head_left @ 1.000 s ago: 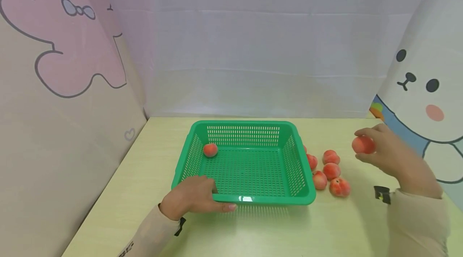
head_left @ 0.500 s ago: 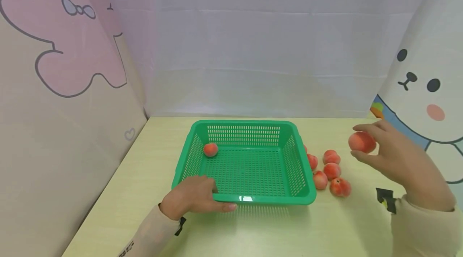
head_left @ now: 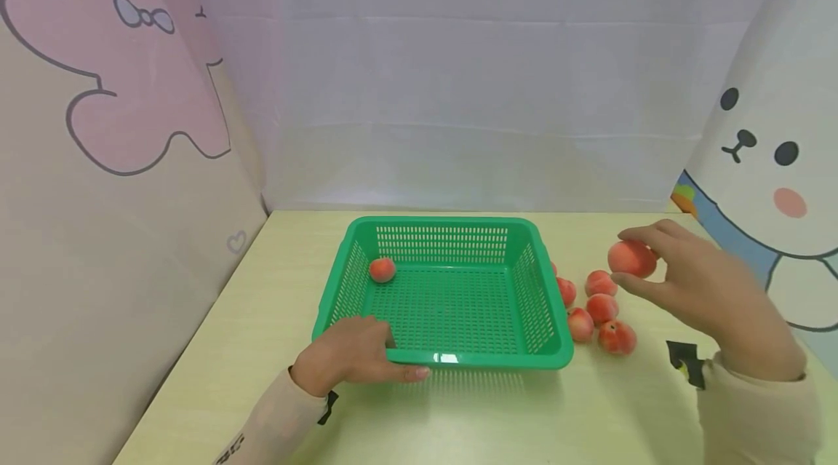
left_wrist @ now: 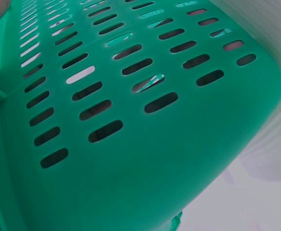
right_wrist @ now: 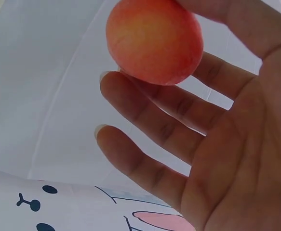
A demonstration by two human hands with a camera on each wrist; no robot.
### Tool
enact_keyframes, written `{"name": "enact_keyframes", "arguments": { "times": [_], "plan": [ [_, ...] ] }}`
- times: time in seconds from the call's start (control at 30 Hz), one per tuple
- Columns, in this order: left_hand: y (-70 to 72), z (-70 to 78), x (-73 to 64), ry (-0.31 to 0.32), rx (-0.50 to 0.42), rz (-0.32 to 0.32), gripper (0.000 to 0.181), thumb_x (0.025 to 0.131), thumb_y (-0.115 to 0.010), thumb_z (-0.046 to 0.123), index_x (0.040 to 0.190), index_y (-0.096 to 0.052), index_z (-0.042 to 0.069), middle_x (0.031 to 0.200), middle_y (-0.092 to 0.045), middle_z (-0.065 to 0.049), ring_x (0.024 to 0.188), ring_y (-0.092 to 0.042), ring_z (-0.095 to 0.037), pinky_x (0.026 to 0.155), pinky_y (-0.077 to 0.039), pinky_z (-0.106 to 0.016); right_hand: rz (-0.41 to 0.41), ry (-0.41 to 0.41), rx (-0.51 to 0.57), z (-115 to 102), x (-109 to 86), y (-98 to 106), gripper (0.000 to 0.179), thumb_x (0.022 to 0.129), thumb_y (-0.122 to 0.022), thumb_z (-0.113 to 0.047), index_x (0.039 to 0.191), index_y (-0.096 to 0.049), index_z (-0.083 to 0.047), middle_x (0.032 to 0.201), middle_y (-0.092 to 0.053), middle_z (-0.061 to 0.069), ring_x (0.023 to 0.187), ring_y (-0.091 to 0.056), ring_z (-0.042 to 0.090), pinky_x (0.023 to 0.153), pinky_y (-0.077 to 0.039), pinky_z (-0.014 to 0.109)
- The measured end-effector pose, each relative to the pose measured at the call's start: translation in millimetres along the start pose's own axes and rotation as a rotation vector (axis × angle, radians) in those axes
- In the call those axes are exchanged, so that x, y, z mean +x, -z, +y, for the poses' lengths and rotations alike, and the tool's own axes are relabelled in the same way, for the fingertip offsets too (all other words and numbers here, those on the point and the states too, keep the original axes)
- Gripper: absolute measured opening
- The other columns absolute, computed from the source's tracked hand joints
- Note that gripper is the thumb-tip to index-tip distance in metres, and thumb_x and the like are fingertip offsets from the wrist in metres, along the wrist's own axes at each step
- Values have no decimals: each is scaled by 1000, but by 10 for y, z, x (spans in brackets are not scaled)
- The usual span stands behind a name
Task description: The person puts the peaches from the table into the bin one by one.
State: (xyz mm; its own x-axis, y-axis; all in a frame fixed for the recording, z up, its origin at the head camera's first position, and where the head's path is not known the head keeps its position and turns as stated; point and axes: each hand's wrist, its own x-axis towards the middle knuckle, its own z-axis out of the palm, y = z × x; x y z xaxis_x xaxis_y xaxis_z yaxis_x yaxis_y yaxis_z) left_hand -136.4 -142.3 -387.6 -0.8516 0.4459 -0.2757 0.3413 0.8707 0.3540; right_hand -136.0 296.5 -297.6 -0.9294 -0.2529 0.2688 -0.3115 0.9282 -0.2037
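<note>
My left hand [head_left: 353, 354] grips the near rim of a green plastic basket [head_left: 484, 360], thumb outside and fingers over the inner side. One peach [head_left: 382, 270] lies inside at the basket's left. Off to the right, my right hand [head_left: 703, 279] pinches another peach [head_left: 630, 260] between thumb and fingers, held above the table. In the right wrist view this peach [right_wrist: 154, 41] is orange-red, and the lower fingers spread apart from it. The slotted basket wall [left_wrist: 130, 144] fills most of the left wrist view, where little of the left hand shows.
Several peaches [head_left: 602, 309] lie on the pale wooden table [head_left: 458, 425], close along the basket's right side. One is partly hidden behind the basket wall. White and cartoon-printed sheets [head_left: 419, 101] enclose the table at the back and both sides.
My right hand has moved left with its peach, closer to the peaches beside the basket. The left hand and the basket stay where they were.
</note>
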Motion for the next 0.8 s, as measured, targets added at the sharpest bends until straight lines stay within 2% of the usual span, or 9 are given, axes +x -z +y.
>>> {"name": "enact_keyframes", "arguments": {
  "times": [0.1,0.27,0.43,0.6,0.8],
  "plan": [
    [2,2,2,-2,-1,2,69,84,-68,82,65,-46,19,61,-35,9,58,-39,-8,56,-36,-32,-43,-10,1,-29,18,-16,57,91,-86,-37,134,-68,-4,118,-66,13,96,-64,29,71,-53,46],
    [8,3,4,4,-4,-7,69,84,-68,83,66,-47,19,62,-36,8,59,-41,-9,57,-37,-32,-77,3,16,-111,62,-58,63,91,-87,-43,136,-67,-3,120,-66,12,94,-65,26,72,-55,46],
    [4,0,1,-3,-8,-1,69,84,-69,82,66,-46,20,62,-35,8,58,-40,-9,56,-36,-32,-114,5,37,-207,92,-114,60,91,-86,-40,137,-66,-6,125,-66,11,97,-67,27,74,-58,52],
    [-3,3,6,1,-4,3,69,83,-68,83,67,-49,19,62,-37,8,58,-42,-9,56,-37,-32,-123,19,43,-277,106,-143,55,91,-86,-33,136,-67,-7,125,-66,11,98,-67,29,75,-59,55],
    [-1,10,5,9,2,2,69,83,-68,84,67,-49,19,62,-37,9,59,-41,-9,57,-38,-32,-112,48,39,-347,106,-146,54,91,-87,-32,135,-68,-8,124,-67,8,95,-68,27,73,-59,53]
  ]
}}
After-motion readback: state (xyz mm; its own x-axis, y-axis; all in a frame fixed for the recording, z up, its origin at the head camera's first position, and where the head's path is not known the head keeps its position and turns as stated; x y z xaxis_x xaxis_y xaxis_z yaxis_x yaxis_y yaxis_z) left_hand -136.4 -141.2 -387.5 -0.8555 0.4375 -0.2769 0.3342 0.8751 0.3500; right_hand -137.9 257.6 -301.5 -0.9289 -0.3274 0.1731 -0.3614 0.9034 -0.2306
